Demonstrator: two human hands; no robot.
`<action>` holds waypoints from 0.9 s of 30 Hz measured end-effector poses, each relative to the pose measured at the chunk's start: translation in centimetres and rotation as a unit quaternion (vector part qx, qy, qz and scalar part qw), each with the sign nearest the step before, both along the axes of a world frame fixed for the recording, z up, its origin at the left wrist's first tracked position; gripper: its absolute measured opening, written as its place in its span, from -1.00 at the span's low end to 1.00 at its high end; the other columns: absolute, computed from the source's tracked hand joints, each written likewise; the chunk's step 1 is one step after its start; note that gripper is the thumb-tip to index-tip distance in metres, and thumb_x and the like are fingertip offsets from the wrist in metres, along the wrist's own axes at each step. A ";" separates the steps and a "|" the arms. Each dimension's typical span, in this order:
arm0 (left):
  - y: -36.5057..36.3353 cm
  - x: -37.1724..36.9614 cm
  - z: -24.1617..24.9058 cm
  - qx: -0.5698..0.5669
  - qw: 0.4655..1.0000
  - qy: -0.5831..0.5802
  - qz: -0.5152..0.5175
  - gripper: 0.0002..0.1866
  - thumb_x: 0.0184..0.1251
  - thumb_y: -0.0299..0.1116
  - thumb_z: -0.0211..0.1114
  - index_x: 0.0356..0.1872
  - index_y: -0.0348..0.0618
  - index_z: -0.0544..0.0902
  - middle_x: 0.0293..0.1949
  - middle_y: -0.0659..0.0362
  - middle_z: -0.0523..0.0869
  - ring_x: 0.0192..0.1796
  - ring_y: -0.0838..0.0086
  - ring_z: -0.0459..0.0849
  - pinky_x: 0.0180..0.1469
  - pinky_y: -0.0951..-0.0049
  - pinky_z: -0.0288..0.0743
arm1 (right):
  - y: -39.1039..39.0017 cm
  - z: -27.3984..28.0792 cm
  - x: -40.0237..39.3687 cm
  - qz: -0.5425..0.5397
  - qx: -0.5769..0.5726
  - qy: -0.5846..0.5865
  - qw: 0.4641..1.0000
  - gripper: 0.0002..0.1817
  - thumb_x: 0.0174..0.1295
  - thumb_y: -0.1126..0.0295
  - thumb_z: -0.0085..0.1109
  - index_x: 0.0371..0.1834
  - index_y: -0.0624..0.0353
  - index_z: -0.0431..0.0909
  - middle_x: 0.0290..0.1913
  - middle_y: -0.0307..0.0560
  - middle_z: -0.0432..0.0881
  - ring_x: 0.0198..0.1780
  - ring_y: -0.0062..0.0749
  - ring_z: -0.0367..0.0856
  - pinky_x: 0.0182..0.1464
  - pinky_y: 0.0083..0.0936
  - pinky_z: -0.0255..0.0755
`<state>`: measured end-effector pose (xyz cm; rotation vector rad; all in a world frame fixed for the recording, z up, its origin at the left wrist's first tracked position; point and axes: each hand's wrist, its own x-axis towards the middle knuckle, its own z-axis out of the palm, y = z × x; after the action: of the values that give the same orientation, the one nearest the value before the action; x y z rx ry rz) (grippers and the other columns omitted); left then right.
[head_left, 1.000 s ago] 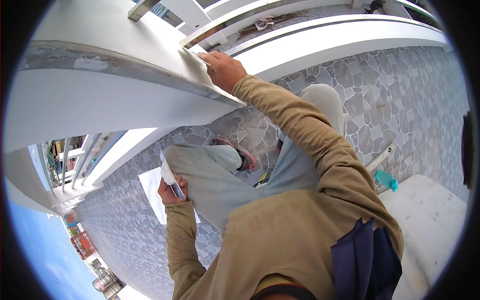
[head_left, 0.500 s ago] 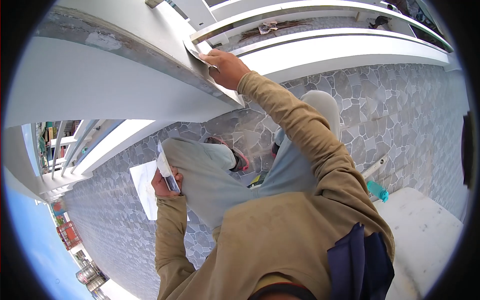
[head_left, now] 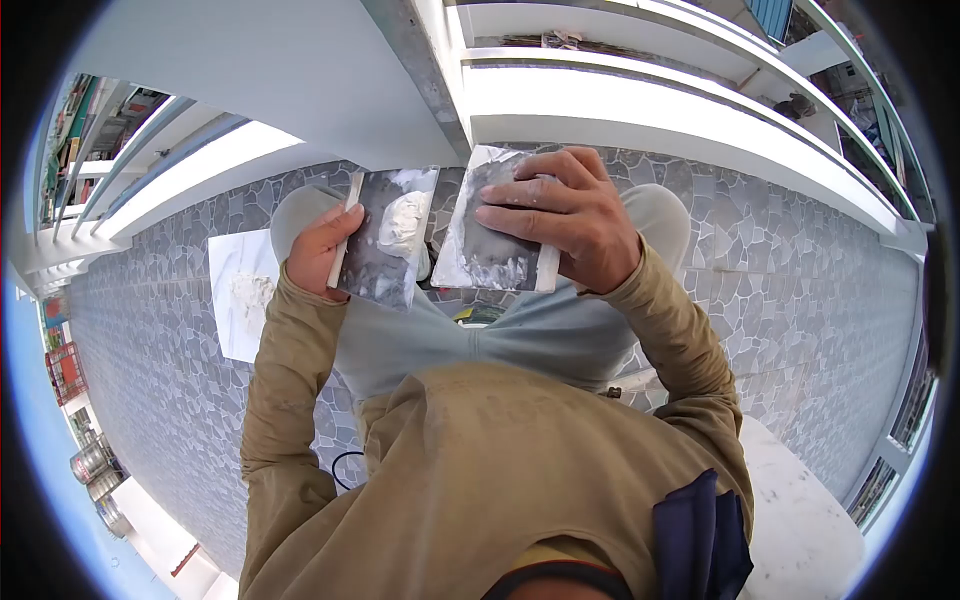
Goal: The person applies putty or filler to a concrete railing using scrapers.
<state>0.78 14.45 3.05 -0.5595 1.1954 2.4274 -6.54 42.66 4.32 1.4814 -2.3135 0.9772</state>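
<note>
Over my lap, my left hand [head_left: 322, 248] grips the pale back edge of a wide putty knife [head_left: 375, 255]. A lump of white putty [head_left: 404, 222] sits on its dark metal blade. Close by on the right, my right hand [head_left: 585, 215] is closed on a second wide putty knife [head_left: 490, 255], several fingers spread across its face. White smears cover that blade's left and lower edges. A narrow gap shows between the two blades.
A white board [head_left: 233, 330] with more putty lies on the stone-patterned floor [head_left: 770, 270] at the left. Ahead stand a wall edge [head_left: 425, 70] and white railings [head_left: 620, 95]. A pale marble-like slab [head_left: 795, 510] is at lower right.
My right hand has come down from the wall ledge to beside the left, bringing its putty knife. My left hand has risen and turned its blade face up. The view has shifted.
</note>
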 end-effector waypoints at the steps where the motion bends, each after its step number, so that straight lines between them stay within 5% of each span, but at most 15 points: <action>1: -0.2 -0.1 -0.1 0.003 1.000 0.000 0.002 -0.64 0.43 -0.36 -0.07 0.10 -0.42 0.37 -0.07 0.02 0.60 -0.09 0.41 0.65 -0.03 0.44 0.55 | -0.2 0.3 0.1 0.002 0.003 0.000 1.000 -0.59 -0.20 0.44 0.31 -0.15 -0.08 0.65 -0.08 -0.34 0.64 -0.04 -0.33 0.49 0.02 -0.37 0.28; 17: -0.9 -0.7 1.7 -0.036 0.992 0.022 -0.118 -0.60 0.43 -0.32 -0.05 0.12 -0.46 0.36 -0.05 0.03 0.59 -0.09 0.46 0.63 -0.02 0.52 0.52 | -3.2 1.6 -0.2 0.083 0.042 0.064 0.994 -0.56 -0.28 0.40 0.27 -0.17 -0.02 0.64 -0.12 -0.39 0.63 -0.06 -0.38 0.44 0.08 -0.33 0.27; 21: -4.4 0.1 1.5 -0.116 0.986 0.118 -0.014 -0.59 0.41 -0.34 -0.09 0.11 -0.51 0.37 -0.01 -0.09 0.57 -0.01 0.31 0.62 0.07 0.36 0.49 | -1.8 0.7 -2.1 0.055 0.035 -0.006 0.998 -0.48 -0.37 0.54 0.28 -0.16 -0.02 0.63 -0.10 -0.41 0.62 -0.02 -0.41 0.45 0.13 -0.33 0.25; 24: -6.1 1.6 0.7 -0.069 0.990 0.108 0.055 -0.56 0.44 -0.33 -0.19 0.16 -0.48 0.34 0.11 -0.10 0.50 0.16 0.20 0.50 0.25 0.23 0.34 | -1.1 -2.8 -5.0 -0.133 -0.225 -0.259 0.930 -0.85 -0.01 0.58 0.12 -0.34 0.20 0.59 -0.37 -0.05 0.62 -0.33 -0.22 0.56 -0.22 -0.42 0.41; 27: -8.7 3.8 -3.8 -0.079 0.983 0.052 0.156 -0.60 0.40 -0.34 -0.12 0.14 -0.37 0.40 0.07 0.00 0.56 0.10 0.26 0.55 0.16 0.29 0.42 | -2.7 -5.3 -8.1 -0.265 -0.262 -0.208 0.904 -0.88 0.12 0.46 0.04 -0.46 0.29 0.49 -0.46 0.10 0.54 -0.42 -0.08 0.53 -0.31 -0.32 0.41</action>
<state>4.59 5.73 -0.80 -0.7225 1.4470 2.6632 -14.65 40.01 -0.96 0.4261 -2.2389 1.6658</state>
